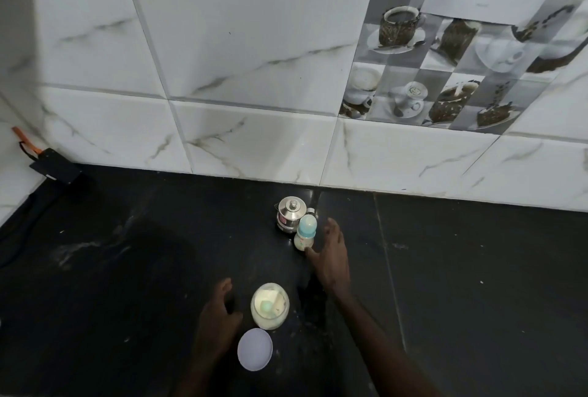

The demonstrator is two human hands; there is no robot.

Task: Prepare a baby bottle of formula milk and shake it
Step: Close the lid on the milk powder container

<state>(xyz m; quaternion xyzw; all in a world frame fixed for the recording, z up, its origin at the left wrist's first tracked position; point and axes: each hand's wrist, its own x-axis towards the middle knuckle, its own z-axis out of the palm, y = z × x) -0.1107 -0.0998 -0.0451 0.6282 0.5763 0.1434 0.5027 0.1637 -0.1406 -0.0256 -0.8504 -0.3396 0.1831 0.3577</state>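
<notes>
Baby bottle (pixel 307 232) stands upright on the bench (pixel 127 269), just in front of a steel pot (pixel 290 214). Right hand (pixel 329 256) is beside it, grip spread wide and holding nothing. Left hand (pixel 218 314) is near the open powder jar (pixel 269 305), grip loose and empty.

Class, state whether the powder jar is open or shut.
Open: the jar shows powder inside, and its white lid lies flat on the counter beside it.

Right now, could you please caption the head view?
Right hand at the baby bottle; left hand beside the open formula jar.
</notes>
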